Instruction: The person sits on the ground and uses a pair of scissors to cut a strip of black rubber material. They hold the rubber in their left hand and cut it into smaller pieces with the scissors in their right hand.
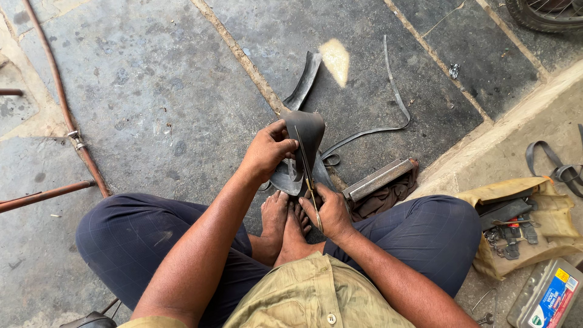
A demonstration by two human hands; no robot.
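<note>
Stone floor (152, 91); scissors (310, 182) half-hidden behind rubber (306, 130)

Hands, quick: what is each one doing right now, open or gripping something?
Left hand: closed, gripping the top of the black rubber piece.
Right hand: closed around the scissors, whose blades run up along the rubber.

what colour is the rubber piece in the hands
Black; the rubber piece shows best in the head view.
</note>
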